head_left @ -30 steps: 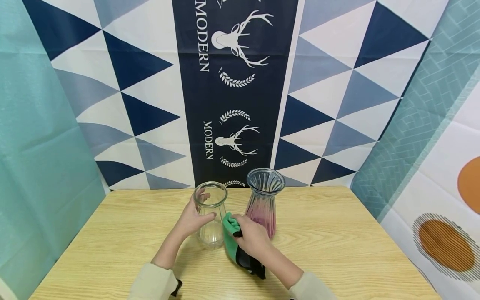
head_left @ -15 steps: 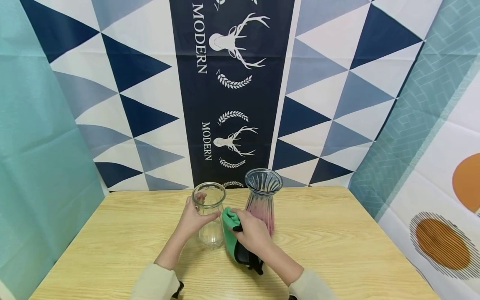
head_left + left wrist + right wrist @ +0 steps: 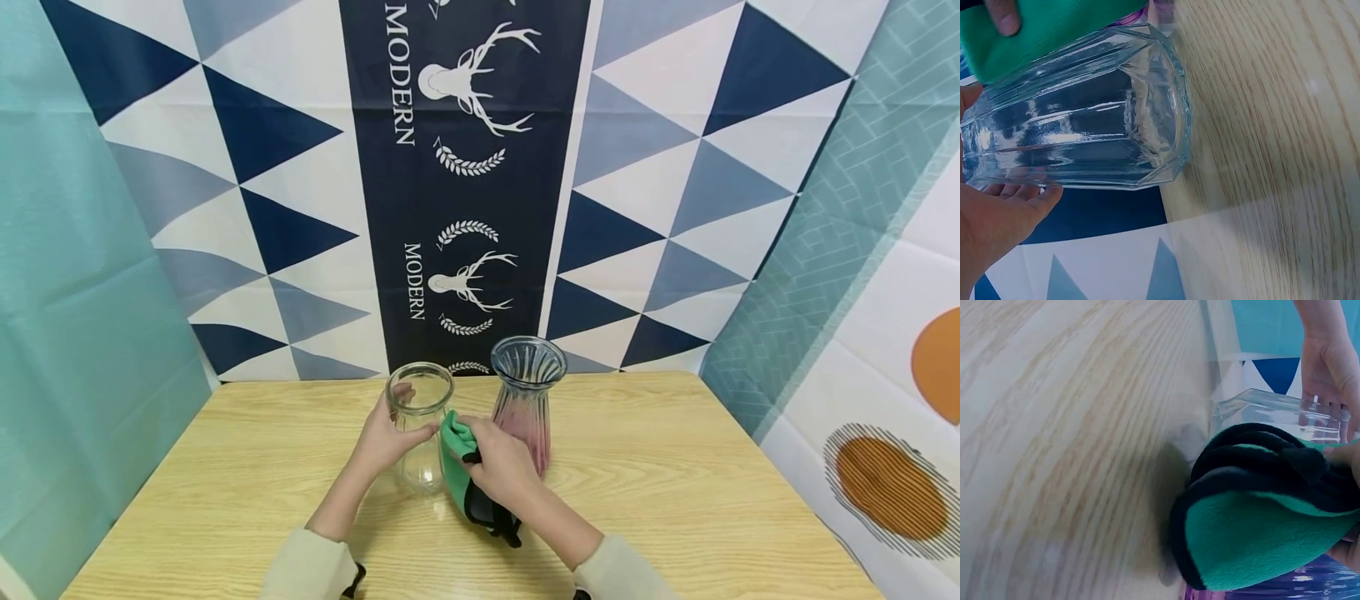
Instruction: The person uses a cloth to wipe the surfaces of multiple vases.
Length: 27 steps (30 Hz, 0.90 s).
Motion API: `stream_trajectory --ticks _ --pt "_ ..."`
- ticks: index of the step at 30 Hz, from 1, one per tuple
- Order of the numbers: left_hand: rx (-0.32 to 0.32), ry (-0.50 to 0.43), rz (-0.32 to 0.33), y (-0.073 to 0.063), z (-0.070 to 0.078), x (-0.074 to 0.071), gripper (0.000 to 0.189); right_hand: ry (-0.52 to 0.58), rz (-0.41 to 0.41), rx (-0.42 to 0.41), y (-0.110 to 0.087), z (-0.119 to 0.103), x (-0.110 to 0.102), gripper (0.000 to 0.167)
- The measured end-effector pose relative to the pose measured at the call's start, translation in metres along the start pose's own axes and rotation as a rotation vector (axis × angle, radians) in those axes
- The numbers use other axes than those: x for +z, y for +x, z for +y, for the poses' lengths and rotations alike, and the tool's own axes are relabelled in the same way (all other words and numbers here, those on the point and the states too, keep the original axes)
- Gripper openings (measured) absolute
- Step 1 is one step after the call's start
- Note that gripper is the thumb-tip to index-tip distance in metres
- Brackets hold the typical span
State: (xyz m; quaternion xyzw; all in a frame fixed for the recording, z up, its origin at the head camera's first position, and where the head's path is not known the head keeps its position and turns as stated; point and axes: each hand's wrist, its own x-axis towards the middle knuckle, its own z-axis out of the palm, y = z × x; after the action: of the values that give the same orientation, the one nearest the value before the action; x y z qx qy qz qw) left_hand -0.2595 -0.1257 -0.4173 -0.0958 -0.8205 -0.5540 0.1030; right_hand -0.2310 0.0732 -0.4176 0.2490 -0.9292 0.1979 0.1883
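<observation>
A clear glass vase [image 3: 422, 450] with faceted sides stands upright on the wooden table. My left hand [image 3: 384, 435] grips it near the top from the left, thumb in front and fingers round the far side. In my right hand [image 3: 504, 461] is a folded green cloth with black edging [image 3: 455, 467], pinched at its upper end. In the left wrist view the green cloth [image 3: 1047, 31] lies along the side of the clear vase [image 3: 1104, 112]. Just behind my right hand stands a second, ribbed vase [image 3: 525, 400], blue-grey at the rim and pink below, partly hidden by that hand.
The light wooden table [image 3: 660, 500] reaches back to a wall hanging [image 3: 465, 192] with triangles and deer heads. A teal curtain [image 3: 90, 333] hangs at the left, and a patterned cloth [image 3: 885, 400] at the right.
The green cloth has shifted slightly up and left, closer against the clear vase, with my right hand. My left hand keeps its hold, and both vases stay in place.
</observation>
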Motion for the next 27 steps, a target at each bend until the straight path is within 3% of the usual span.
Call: stream_trajectory --ticks 5,10,14,21,24,27 --pt "0.006 -0.029 -0.007 0.0 0.001 -0.0012 0.074 -0.045 -0.117 -0.008 -0.0021 0.0028 0.0022 0.045" --pt "-0.005 -0.048 -0.023 0.0002 0.0005 -0.0014 0.073 -0.049 -0.138 -0.01 -0.0033 0.0044 0.0029 0.043" --pt "-0.007 -0.047 -0.031 0.0 -0.0007 -0.0015 0.073 -0.034 -0.075 0.004 -0.0027 0.003 0.0003 0.048" --pt "0.006 -0.055 -0.035 0.0004 0.001 -0.0019 0.072 0.034 0.125 -0.021 0.0009 -0.0019 -0.0035 0.056" --pt "0.013 -0.053 -0.036 0.0008 0.0008 -0.0017 0.072 0.041 0.155 -0.032 0.0018 -0.0029 -0.0037 0.057" --pt "0.009 -0.058 -0.042 0.0005 0.0006 -0.0017 0.073 0.035 0.136 -0.032 0.0018 -0.0031 -0.0034 0.058"
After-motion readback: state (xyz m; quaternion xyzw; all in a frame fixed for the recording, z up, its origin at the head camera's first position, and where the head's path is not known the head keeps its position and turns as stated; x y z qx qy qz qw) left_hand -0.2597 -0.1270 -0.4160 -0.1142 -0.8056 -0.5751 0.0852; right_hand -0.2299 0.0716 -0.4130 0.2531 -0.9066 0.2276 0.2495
